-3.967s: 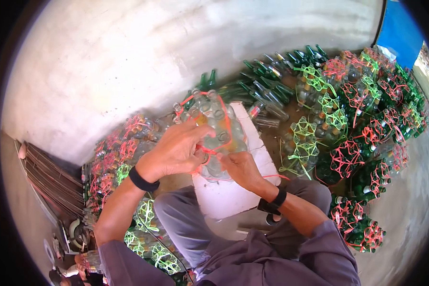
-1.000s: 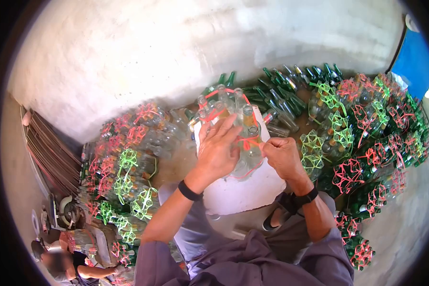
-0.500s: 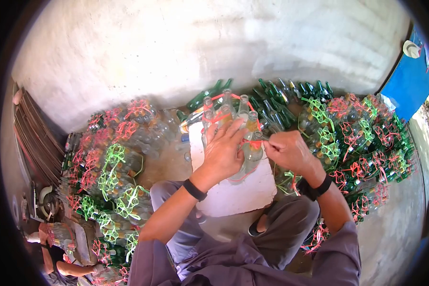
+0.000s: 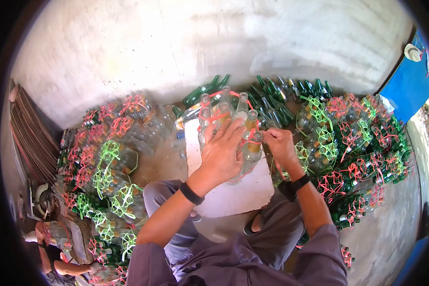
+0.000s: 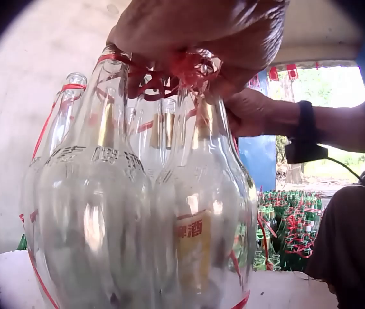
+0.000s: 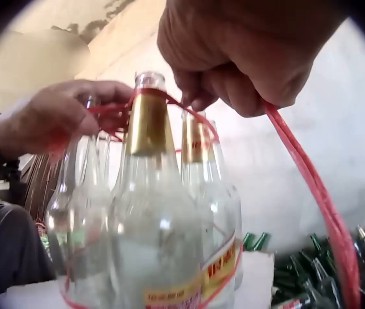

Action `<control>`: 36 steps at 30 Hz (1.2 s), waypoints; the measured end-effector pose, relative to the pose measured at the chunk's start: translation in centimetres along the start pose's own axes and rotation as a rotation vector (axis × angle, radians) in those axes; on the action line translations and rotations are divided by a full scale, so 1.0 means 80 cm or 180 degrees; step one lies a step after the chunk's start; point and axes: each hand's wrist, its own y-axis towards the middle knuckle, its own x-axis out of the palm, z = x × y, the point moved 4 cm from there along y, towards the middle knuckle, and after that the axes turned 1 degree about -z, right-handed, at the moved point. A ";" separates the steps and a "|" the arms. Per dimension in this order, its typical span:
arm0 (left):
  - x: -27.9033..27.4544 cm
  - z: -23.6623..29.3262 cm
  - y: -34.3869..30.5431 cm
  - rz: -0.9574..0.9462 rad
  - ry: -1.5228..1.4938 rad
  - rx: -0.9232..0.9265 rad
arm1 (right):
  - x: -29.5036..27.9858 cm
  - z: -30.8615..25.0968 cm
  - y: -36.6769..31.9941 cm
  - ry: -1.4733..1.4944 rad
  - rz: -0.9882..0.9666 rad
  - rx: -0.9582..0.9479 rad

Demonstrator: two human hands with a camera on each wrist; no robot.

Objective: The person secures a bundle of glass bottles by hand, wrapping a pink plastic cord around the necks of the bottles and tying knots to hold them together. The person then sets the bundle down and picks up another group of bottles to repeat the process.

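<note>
a: where are the clear bottles [image 4: 252, 151], and which way do they point?
b: they're in a tight cluster on the white board [image 4: 229, 198], between the person's knees and the wall [image 4: 128, 52]. they stand upright, mouths up, long axes roughly vertical.

a: what are they like?
b: smooth, see-through glass, with round bellies narrowing to slim necks. a couple of necks wear shiny gold foil [image 6: 149, 122], and there's a yellow label [image 5: 194, 251] with red print. the red ribbon [image 6: 311, 187] is flat, glossy and creased; it loops round the necks, and a thin red band circles the bellies.

a: and the hands?
b: the left hand [image 4: 222, 152] lies over the necks, fingers mostly straight and spread. the right hand [image 4: 280, 144] is closed, just beside the near necks, pinching the ribbon, with a length hanging from its fist.

a: what's around them?
b: loose green bottles [image 4: 277, 114] lie behind, by the wall. bundled bottles [image 4: 362, 143] crowd both sides, with red or green ties [image 4: 110, 151] over the tops. a blue panel [image 4: 407, 88] leans at the far right.
</note>
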 end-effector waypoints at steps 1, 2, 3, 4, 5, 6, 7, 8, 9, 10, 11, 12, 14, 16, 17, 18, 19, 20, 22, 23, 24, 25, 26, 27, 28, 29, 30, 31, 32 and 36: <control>0.000 0.001 0.000 -0.0006 0.0014 0.0007 | 0.007 0.007 -0.004 0.0014 0.0007 -0.0005; -0.001 0.002 -0.001 0.0013 0.0004 -0.0012 | 0.014 0.016 -0.007 0.0381 0.0080 0.0214; -0.003 0.002 -0.002 0.0033 -0.0001 -0.0034 | 0.020 0.022 -0.009 0.0751 0.0147 0.0431; -0.004 0.001 -0.004 0.0034 0.0027 -0.0032 | 0.025 0.024 -0.010 0.0770 0.0176 0.0427; -0.005 0.000 -0.007 0.0023 0.0014 -0.0020 | 0.026 0.024 -0.010 0.0792 0.0167 0.0408; -0.007 0.000 -0.011 0.0013 0.0000 -0.0010 | 0.026 0.022 -0.011 0.0798 0.0178 0.0427; -0.011 0.004 -0.018 0.0020 0.0026 -0.0013 | 0.026 0.022 -0.012 0.0802 0.0190 0.0448; -0.018 0.010 -0.029 0.0161 0.0005 -0.0046 | 0.026 0.023 -0.012 0.0819 0.0183 0.0435; -0.023 0.014 -0.041 0.0288 -0.0018 -0.0078 | 0.026 0.025 -0.013 0.0671 0.0219 0.0320; -0.025 0.017 -0.055 0.0267 0.0003 -0.0082 | 0.026 0.029 -0.016 0.0528 0.0255 0.0215; -0.028 0.016 -0.071 0.0361 0.0009 -0.0289 | 0.030 0.040 -0.016 0.0557 0.0245 0.0222; -0.030 0.016 -0.085 0.0460 0.0019 -0.0494 | 0.034 0.051 -0.015 0.0538 0.0359 0.0070; -0.008 -0.001 -0.116 0.0581 -0.0557 -0.0984 | 0.038 0.059 -0.013 0.0546 0.0460 -0.0073; 0.018 -0.021 -0.137 0.0713 -0.1145 -0.1492 | 0.040 0.062 -0.011 0.0507 0.0442 0.0084; 0.033 -0.026 -0.141 0.0626 -0.1261 -0.1650 | 0.040 0.060 -0.012 0.0520 0.0433 0.0088; 0.045 -0.028 -0.140 0.0542 -0.1382 -0.1803 | 0.040 0.057 -0.013 0.0553 0.0412 0.0193; 0.054 -0.028 -0.137 0.0543 -0.1374 -0.1805 | 0.039 0.056 -0.014 0.0585 0.0395 0.0298; 0.061 -0.028 -0.134 0.0723 -0.1455 -0.1815 | 0.040 0.057 -0.015 0.0595 0.0395 0.0302; 0.079 -0.026 -0.131 0.0882 -0.1519 -0.1824 | 0.040 0.053 -0.019 0.0574 0.0513 0.0027; 0.087 -0.026 -0.130 0.0990 -0.1260 -0.1780 | 0.042 0.053 -0.021 0.0588 0.0518 0.0028; 0.091 -0.026 -0.128 0.1099 -0.1005 -0.1729 | 0.043 0.051 -0.024 0.0556 0.0596 -0.0001; 0.097 -0.028 -0.128 0.1096 -0.1000 -0.1722 | 0.044 0.049 -0.026 0.0520 0.0673 -0.0029; 0.100 -0.030 -0.129 0.1181 -0.1034 -0.1679 | 0.046 0.047 -0.028 0.0523 0.0674 -0.0029; 0.098 -0.027 -0.126 0.1270 -0.1070 -0.1637 | 0.048 0.046 -0.030 0.0447 0.0700 0.0006; 0.093 -0.027 -0.125 0.1269 -0.1067 -0.1641 | 0.050 0.045 -0.033 0.0371 0.0724 0.0043; 0.088 -0.030 -0.123 0.1055 -0.0849 -0.1684 | 0.054 0.043 -0.037 0.0374 0.0722 0.0049; 0.081 -0.035 -0.120 0.0837 -0.0629 -0.1726 | 0.059 0.039 -0.043 0.0424 0.0754 0.0095; 0.079 -0.046 -0.121 0.0828 -0.0626 -0.1732 | 0.063 0.035 -0.048 0.0476 0.0788 0.0140; 0.079 -0.061 -0.123 0.0881 -0.0902 -0.1596 | 0.067 0.033 -0.055 0.0481 0.0790 0.0146; 0.060 -0.116 -0.119 0.0641 -0.2295 -0.1265 | 0.083 0.013 -0.069 0.0639 0.0540 0.0216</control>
